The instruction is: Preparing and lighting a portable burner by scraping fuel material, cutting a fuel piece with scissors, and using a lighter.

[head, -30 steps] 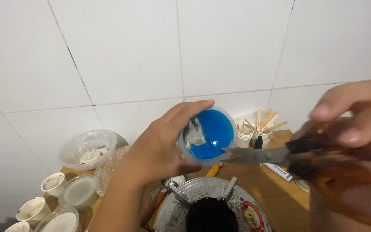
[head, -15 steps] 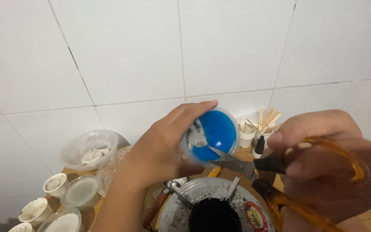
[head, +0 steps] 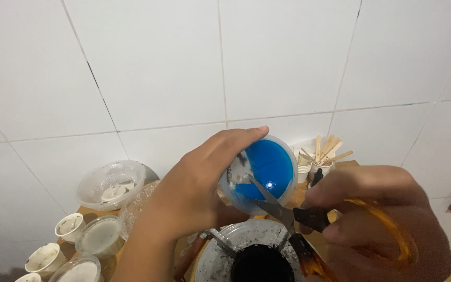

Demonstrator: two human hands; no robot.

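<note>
Hiding scissors' handles (head: 387,230), right hand (head: 382,219), left hand (head: 199,188) covering cup's side (head: 267,169)

We seem to be at a small home craft bench, likely for candle or wax work, set against a wall of large white tiles (head: 225,62) that fills everything from nine o'clock round to three. At six o'clock sits a blackened single gas burner (head: 259,256) on a wooden table (head: 87,213). At eight o'clock stand small white cups (head: 70,226) and clear plastic bowls (head: 111,183) with pale residue, and at two o'clock a cup of wooden sticks (head: 323,154).
</note>
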